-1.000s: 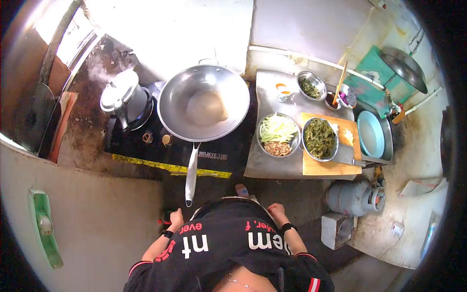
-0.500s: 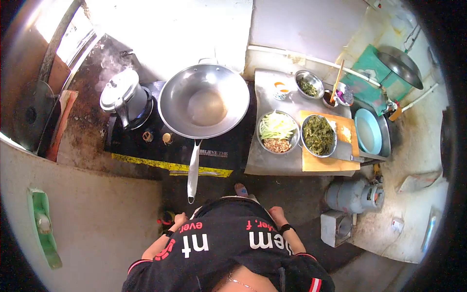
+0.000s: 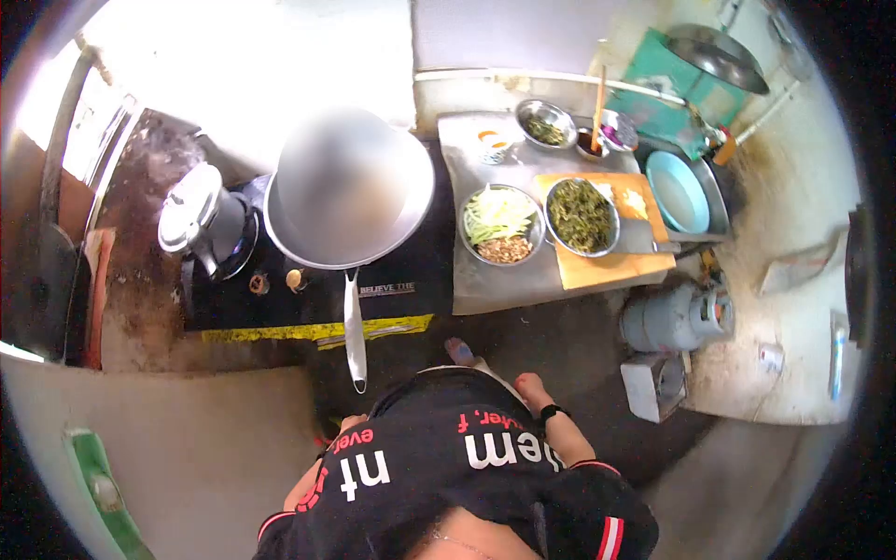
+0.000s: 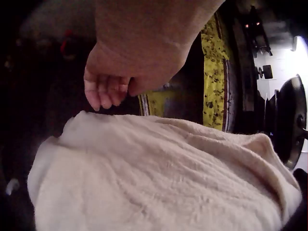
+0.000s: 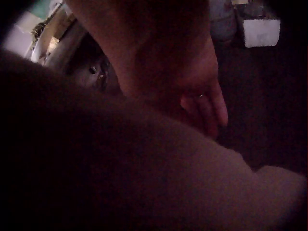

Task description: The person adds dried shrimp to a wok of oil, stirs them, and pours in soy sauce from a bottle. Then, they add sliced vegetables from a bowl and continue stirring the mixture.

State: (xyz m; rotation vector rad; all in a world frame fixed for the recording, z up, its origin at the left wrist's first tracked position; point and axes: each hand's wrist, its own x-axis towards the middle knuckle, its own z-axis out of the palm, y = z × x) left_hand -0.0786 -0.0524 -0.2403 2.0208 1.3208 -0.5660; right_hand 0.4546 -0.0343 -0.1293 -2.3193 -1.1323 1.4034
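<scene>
Both hands hang at the person's sides beside the light trousers [image 4: 144,168]. The left hand [image 4: 130,72] holds nothing, its fingers loosely curled above the cloth; in the head view the shirt partly covers it. Holding nothing either, the right hand [image 5: 178,86] hangs by the other hip, fingers loosely bent, in a dark picture; the head view shows this right hand [image 3: 535,391] below the metal-topped table [image 3: 485,285]. In front of the body a wok [image 3: 350,201] rests on the black stove, its handle [image 3: 355,336] pointing toward the person.
A steaming pressure cooker [image 3: 201,219] stands left of the wok. On the table are bowls of sliced vegetables [image 3: 499,215] and dark greens [image 3: 583,215], a cutting board [image 3: 579,271] and a cleaver [image 3: 635,237]. Beyond are a blue basin [image 3: 679,191] and a gas cylinder [image 3: 663,317].
The head view has shifted, so the stove and table appear farther left and higher. The left hand is now more hidden by the shirt. Both hands remain low at the sides.
</scene>
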